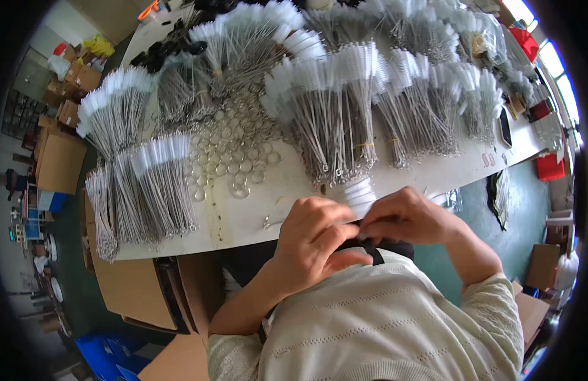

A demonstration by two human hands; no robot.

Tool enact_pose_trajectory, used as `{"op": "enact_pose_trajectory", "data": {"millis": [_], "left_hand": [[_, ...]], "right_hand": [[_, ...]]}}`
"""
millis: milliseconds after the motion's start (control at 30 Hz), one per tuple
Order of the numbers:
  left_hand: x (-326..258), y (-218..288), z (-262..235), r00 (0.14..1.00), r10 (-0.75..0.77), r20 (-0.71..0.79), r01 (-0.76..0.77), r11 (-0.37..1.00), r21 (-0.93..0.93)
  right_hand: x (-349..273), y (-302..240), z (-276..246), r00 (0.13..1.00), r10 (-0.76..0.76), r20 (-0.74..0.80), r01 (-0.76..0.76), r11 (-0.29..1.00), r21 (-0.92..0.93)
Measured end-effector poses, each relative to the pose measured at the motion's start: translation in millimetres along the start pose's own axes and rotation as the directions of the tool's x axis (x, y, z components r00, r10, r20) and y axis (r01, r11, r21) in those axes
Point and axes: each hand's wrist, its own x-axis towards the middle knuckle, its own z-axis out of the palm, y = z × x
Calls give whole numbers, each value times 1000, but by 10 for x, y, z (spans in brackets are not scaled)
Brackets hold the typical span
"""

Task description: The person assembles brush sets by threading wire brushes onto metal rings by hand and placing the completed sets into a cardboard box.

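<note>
1 mostly open strip of table (246, 213) lies between the left brushes (164, 190) and left hand (313, 235); behind it, rings (233, 153) and central brushes (335, 114) seem to block passage.

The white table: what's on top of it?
The table holds bundles of thin metal-handled brushes with whitish bristles, and loose metal rings among them. Whatever lies directly beneath the bundles is covered and can't be seen.

- Daylight glares white through the windows (553, 60) at upper right.
- The left hand (313, 238) blurs slightly.
- Fisheye edges bend and darken to black.
</note>
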Motion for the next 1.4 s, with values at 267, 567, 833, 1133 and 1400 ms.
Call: {"op": "enact_pose_trajectory", "data": {"millis": [267,567,833,1133,1400], "left_hand": [[-850,-358,-325,811,-553,-192,567,661,491],[-458,-172,-377,677,-721,-150,526,616,-586],[-102,-132,-610,848,-529,43,461,695,-552],[14,-163,-522,917,-400,-15,344,807,-479],[138,94,-442,936,-253,-244,212,960,-184]], "right_hand": [[-456,845,-286,838,-17,-545,-426,603,-674],[446,-7,546,810,-465,-357,370,878,-303],[452,-60,369,903,-359,-237,357,933,-52],[347,-182,346,984,0,-179,66,929,364],[423,-257,191,967,-189,-169,250,820,515]]}}
